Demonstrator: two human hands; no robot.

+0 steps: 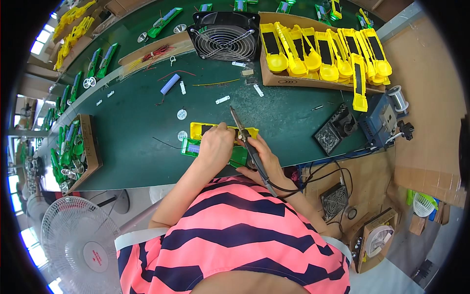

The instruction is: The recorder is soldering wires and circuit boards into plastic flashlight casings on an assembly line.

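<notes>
My left hand (216,145) is closed, its knuckles over a yellow plastic casing (197,130) and a green casing (188,146) with a blue battery cell (194,148) in it. What its fingertips pinch is hidden beneath the hand. My right hand (264,158) has a soldering iron (251,151) tucked along it, tip pointing up and away over the bench. The fingers of that hand also reach the right end of the yellow casing. A thin black wire sticks out leftward from the green casing. Two round white stickers (182,114) lie nearby.
A cardboard box of yellow casings (274,82) stands far right, beside a black fan (224,39). A soldering station (379,120) and iron stand (333,130) sit right. A loose blue cell (170,84) lies mid-bench. Green assemblies fill a box (92,152) at left.
</notes>
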